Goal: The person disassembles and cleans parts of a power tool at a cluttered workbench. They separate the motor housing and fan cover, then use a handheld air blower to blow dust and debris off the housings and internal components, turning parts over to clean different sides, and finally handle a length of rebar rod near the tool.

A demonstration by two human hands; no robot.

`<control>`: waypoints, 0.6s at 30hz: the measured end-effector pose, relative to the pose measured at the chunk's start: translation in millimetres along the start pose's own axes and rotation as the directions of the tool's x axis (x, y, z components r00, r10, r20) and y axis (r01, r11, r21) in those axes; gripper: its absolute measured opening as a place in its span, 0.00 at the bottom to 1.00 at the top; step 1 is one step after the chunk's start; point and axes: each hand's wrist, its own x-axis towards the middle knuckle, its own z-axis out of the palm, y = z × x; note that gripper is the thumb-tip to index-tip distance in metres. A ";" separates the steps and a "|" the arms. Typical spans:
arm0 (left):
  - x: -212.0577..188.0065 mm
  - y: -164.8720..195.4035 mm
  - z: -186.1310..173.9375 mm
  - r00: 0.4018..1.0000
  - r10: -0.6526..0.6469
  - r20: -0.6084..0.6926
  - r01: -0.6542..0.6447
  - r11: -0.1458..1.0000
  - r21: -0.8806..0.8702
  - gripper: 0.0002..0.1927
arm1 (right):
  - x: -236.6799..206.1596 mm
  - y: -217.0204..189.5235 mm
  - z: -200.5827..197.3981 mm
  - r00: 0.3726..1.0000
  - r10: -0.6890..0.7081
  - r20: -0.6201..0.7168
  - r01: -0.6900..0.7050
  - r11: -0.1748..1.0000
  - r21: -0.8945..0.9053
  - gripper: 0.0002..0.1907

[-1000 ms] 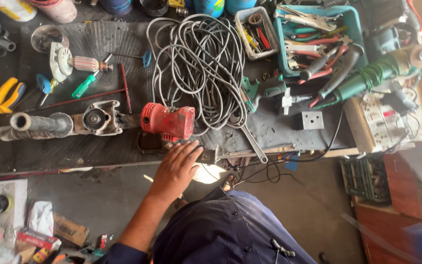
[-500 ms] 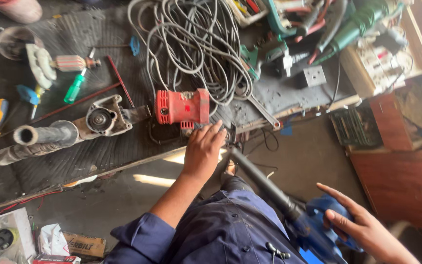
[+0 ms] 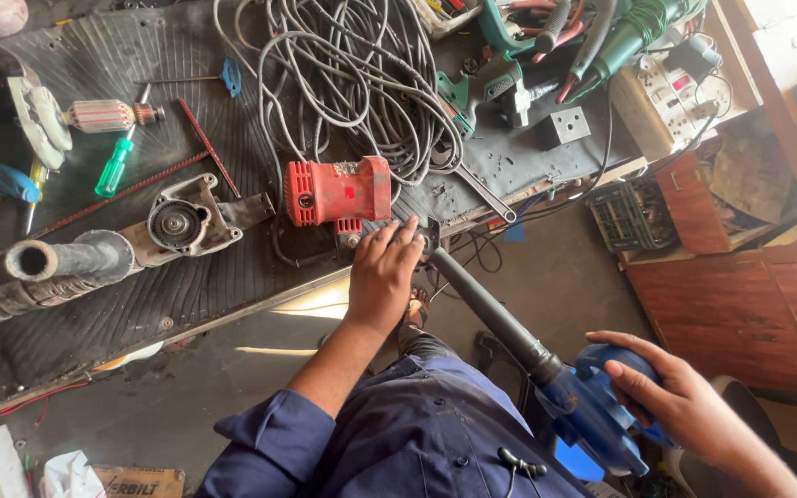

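Bench: cluttered workbench (image 3: 186,286), our grey cable coil (image 3: 352,83) behind.
Left hand (image 3: 382,272): our fingers together, resting against red motor housing (image 3: 337,192) at bench edge.
Right hand (image 3: 675,397): we grip blue blower (image 3: 592,415), its nozzle reaching the housing.

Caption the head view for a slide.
Right hand grips a blue blower; left hand rests by a red motor housing on a cluttered bench.

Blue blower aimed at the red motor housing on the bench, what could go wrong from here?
The blue blower has its nozzle close to the left hand, so blown grit could hit the fingers. The red motor housing sits near the bench edge and might get nudged off. The grey cable coil lies beside it and could snag.
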 end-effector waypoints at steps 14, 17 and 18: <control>-7.4 -11.7 1.7 0.997 0.072 0.036 -0.074 0.995 0.061 0.14 | -8.6 -34.5 -0.8 0.998 0.063 -0.015 -0.064 0.996 -0.063 0.25; -0.8 -2.2 1.6 0.998 0.008 0.059 -0.016 0.990 0.142 0.23 | -6.8 -31.3 -3.2 0.998 0.067 -0.014 -0.068 0.997 -0.044 0.23; 2.0 0.8 1.1 0.998 -0.004 0.055 -0.006 0.985 0.172 0.24 | -5.9 -28.3 -5.6 0.997 0.080 -0.020 -0.081 0.994 -0.067 0.23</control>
